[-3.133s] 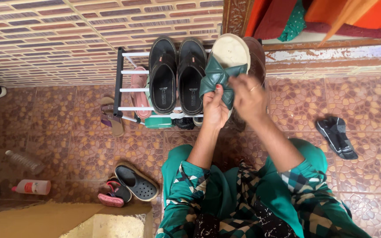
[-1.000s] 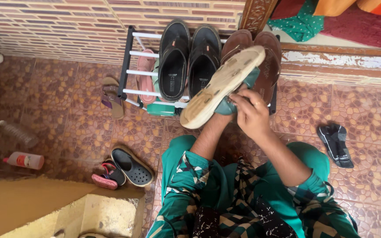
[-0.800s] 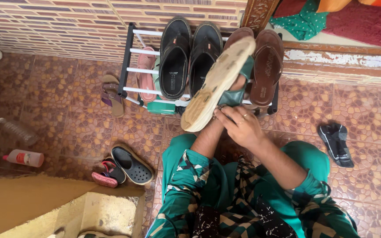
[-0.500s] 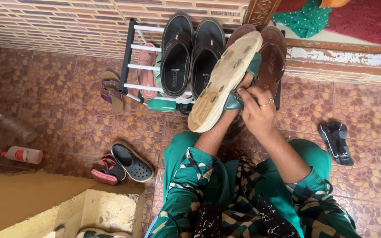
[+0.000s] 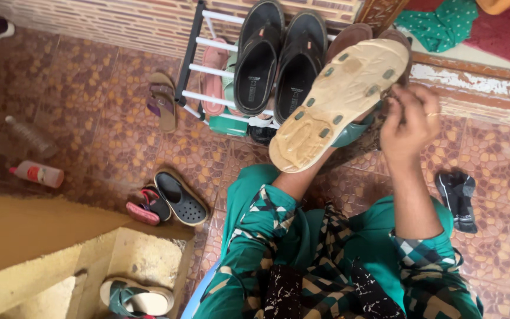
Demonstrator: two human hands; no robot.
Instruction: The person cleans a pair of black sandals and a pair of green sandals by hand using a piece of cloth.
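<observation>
The green sandal (image 5: pixel 337 106) is held up in front of the shoe rack (image 5: pixel 199 59), turned so its worn tan sole with small round studs faces the camera, the toe end pointing to about two o'clock and the heel to about eight o'clock. The left hand is hidden behind the sole; only its forearm shows, rising from six o'clock to meet the sandal's underside, so the sandal appears to rest on it, though I cannot tell how the fingers are set. The right hand (image 5: pixel 405 124) is at about three o'clock of the sandal, just beside its edge, fingers curled loosely with a ring on one of them; it seems to touch the green strap that peeps out under the sole, but whether it grips it is not clear. Behind the sandal, at eleven o'clock, a pair of black sandals (image 5: pixel 278 56) lies on the rack, with a pink sandal (image 5: pixel 213 74) further to nine o'clock. On the tiled floor (image 5: pixel 90 112), a dark clog (image 5: pixel 179 198) lies at eight o'clock from the held sandal, a dark sock (image 5: pixel 458 198) at four o'clock, and a plastic bottle (image 5: pixel 39 173) well apart at nine o'clock.
</observation>
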